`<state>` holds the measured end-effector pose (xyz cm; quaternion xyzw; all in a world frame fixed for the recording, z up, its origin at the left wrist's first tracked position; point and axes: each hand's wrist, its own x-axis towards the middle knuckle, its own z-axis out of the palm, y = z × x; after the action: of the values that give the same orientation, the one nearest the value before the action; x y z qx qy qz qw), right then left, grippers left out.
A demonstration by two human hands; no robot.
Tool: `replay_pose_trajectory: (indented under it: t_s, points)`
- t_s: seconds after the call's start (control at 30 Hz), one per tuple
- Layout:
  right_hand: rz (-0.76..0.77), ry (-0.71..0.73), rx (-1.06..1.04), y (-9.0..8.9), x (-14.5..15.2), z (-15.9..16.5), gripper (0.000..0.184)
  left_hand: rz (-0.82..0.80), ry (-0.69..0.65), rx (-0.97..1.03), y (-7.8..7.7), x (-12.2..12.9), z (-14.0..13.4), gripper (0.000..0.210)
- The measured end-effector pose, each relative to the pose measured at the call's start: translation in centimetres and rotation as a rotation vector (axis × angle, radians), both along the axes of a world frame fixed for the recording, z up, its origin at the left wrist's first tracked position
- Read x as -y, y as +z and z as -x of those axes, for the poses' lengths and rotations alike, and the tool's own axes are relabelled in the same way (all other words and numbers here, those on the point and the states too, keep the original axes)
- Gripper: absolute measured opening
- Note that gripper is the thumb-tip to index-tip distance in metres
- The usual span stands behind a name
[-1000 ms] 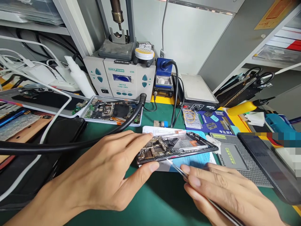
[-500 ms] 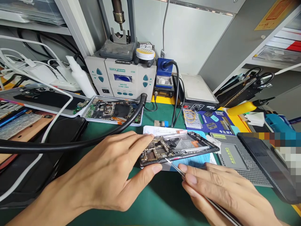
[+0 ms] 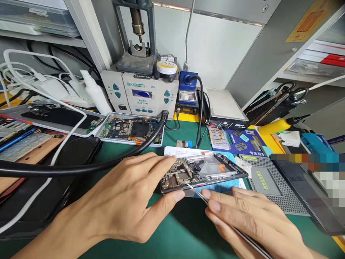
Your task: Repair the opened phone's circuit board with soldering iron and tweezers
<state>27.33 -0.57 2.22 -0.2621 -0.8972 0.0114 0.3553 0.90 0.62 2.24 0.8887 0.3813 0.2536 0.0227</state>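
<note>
An opened phone (image 3: 210,169) lies tilted in front of me, its circuit board (image 3: 182,172) bare at the left end and the frame's cavity showing at the right. My left hand (image 3: 126,194) is closed on the phone's left end, with the thumb along the near edge and fingers over the far side. Between the fingertips of my right hand (image 3: 250,216) are metal tweezers (image 3: 201,196), held at a slant. Their tip touches or hovers just over the board's near edge; I cannot tell which. A printed card (image 3: 234,183) lies under the phone.
Behind stands a hot air station (image 3: 145,93) whose black hose (image 3: 81,171) crosses the left side. A white tray of boards (image 3: 129,129) sits before it. At right are a perforated grey mat (image 3: 291,201), a dark phone panel (image 3: 304,194) and a heating plate (image 3: 223,104).
The tweezer tip has shifted slightly left along the board's near edge, with my right hand following. My left hand keeps its hold on the phone. The camera view has tilted a little.
</note>
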Motion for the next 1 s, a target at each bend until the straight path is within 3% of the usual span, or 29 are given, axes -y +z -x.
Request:
replay_pose_trajectory:
  t_s: [0.27,0.5,0.6,0.67,0.8,0.9,1.0]
  points:
    - [-0.036,-0.065,-0.017,0.9,-0.2,-0.6,0.006,0.001,0.042,0.003,-0.8,0.3,0.0,0.047]
    - [0.046,-0.081,-0.082,1.0,-0.8,-1.0,0.028,0.087,0.061,-0.055,-1.4,0.5,-0.3,0.055]
    - [0.145,-0.127,-0.252,0.4,-0.6,-0.8,0.029,0.161,0.05,-0.064,-1.6,0.4,-0.5,0.057]
    - [0.294,-0.166,-0.33,0.6,-0.3,-0.6,0.021,0.185,0.056,-0.062,-1.7,0.4,-0.5,0.058]
    - [0.621,-0.178,-0.446,2.3,0.5,-0.2,0.018,0.18,0.056,-0.042,-1.7,0.2,-0.4,0.059]
    - [0.621,-0.189,-0.4,3.3,0.4,0.7,0.017,0.157,0.048,0.007,-1.7,0.1,-0.3,0.059]
    - [0.528,-0.223,-0.31,2.9,-0.4,1.8,0.007,0.144,0.037,0.056,-2.0,0.0,-0.5,0.057]
